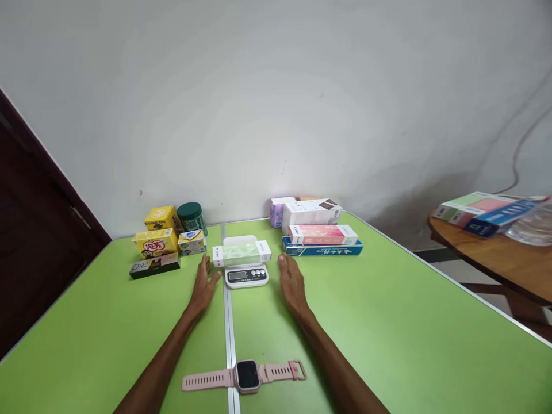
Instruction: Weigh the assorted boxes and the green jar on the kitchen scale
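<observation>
A pale green and white box (241, 254) lies across the plate of a white digital scale (246, 276), in the middle of the table. Just left of the box is my left hand (204, 287), its thumb and fingers apart and nothing in it. To the right of the scale, my right hand (294, 284) rests on its edge with fingers stretched forward, also holding nothing. A smartwatch with a pink strap (248, 376) is laid out flat between my forearms, near the front.
On the left stand yellow boxes (156, 244), a black box (155, 267) and a dark green jar (191, 217). At the right back are a pink box (323, 234), a blue box (322, 249) and a white box (311, 214). A wooden side table (487, 259) holds more boxes.
</observation>
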Motion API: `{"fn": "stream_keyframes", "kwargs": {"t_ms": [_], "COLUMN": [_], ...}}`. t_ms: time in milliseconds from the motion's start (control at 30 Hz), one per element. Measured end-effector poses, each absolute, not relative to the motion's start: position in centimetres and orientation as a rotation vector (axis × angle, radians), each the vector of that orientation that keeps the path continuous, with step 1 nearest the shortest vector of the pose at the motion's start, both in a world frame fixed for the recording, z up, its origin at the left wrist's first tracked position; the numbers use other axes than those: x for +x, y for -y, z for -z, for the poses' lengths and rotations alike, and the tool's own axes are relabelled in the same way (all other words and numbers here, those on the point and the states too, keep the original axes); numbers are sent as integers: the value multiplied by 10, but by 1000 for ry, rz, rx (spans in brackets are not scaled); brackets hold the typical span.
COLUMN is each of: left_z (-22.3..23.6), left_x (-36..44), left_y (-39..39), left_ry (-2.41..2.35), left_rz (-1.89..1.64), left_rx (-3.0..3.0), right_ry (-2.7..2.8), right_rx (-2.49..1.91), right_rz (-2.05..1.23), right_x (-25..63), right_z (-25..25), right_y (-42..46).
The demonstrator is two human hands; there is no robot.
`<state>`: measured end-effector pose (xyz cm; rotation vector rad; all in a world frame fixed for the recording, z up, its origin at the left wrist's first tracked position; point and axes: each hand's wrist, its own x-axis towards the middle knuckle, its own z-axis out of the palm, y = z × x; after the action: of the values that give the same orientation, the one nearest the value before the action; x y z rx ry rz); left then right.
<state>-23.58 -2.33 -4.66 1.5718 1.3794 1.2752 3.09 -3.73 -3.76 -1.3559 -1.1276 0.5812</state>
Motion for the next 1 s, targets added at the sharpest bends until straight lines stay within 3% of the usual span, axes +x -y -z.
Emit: {"fn": "stream_keyframes", "kwargs": {"t_ms": [733, 1000], "left_z": [25, -4], "left_x": [-215, -315], "left_y": [60, 77], "left_ry": [-1406, -1716], "left_rz": [-1395, -1675], "left_rx": [1689, 1533], "right_ry": [1335, 1541], "right_rx": [-1249, -1091], "right_rz": [-654, -881], "right_x": [13, -92], "right_z": [31, -1], "right_y": [53, 51]}}
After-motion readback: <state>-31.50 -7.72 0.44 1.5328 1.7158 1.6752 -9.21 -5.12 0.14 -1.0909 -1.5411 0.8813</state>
